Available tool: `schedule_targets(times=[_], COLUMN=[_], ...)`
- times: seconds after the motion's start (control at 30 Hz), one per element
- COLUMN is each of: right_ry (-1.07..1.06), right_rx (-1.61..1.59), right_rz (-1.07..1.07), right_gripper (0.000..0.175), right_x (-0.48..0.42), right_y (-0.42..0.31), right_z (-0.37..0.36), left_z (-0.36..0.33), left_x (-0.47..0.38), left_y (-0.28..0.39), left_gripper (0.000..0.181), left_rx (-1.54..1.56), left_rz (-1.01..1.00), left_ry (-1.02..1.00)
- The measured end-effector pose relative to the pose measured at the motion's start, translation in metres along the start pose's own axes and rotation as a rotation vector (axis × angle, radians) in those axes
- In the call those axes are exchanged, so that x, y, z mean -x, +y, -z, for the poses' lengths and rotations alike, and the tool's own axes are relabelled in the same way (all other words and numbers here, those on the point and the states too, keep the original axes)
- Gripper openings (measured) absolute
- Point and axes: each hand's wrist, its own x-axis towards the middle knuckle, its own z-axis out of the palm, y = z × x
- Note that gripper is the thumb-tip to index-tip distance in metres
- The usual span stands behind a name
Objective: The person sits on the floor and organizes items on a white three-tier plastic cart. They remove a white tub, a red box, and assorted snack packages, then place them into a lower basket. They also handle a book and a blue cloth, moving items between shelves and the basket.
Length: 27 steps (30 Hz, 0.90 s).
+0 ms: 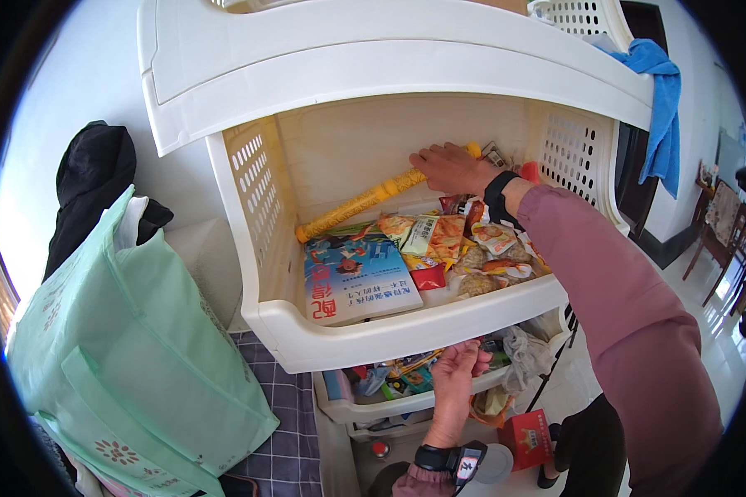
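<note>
My right hand (451,169) reaches into an open-front bin of a white plastic shelf rack (348,341), its fingers closed over the upper part of a yellow patterned tube (360,205). That tube slants along the back of the bin. Beneath it lie a blue-covered book (360,276) and several small food packets (435,236), with more packets at the right. My left hand (460,360) is below the bin's front lip, fingers bent together near the lower tier; whether it holds anything small cannot be told.
A mint-green fabric bag (155,348) stands at the left on a checked cloth (286,397). A blue towel (659,112) hangs from the upper tier's right corner. Packets fill the lower tier (385,407). On the floor is a red box (525,438); wooden chairs (721,230) stand far right.
</note>
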Motion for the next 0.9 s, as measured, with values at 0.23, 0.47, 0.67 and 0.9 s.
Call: schedule_targets(times=[0.23,0.47,0.67,0.9], right_ry=[-0.004,-0.265,-0.257,-0.340], right_rx=[-0.114,-0.433,-0.746,-0.914], right_rz=[-0.026,-0.249,-0.405,-0.475], right_gripper=[0.037,0.048,0.041,0.047], right_x=[0.024,0.120,0.231,0.351], right_y=[0.016,0.009,-0.013,-0.115], right_z=[0.074,0.182,0.242,0.237], left_z=[0.002,-0.002,-0.003,-0.034], left_x=[0.001,0.006,0.018,0.062], left_y=[-0.006,-0.008,0.006,0.029], left_gripper=[0.016,0.016,0.018,0.083], left_rx=[-0.009,-0.058,-0.216,-0.060], left_rz=[-0.032,-0.060,-0.023,-0.096], left_ry=[-0.017,-0.109,-0.369,-0.895])
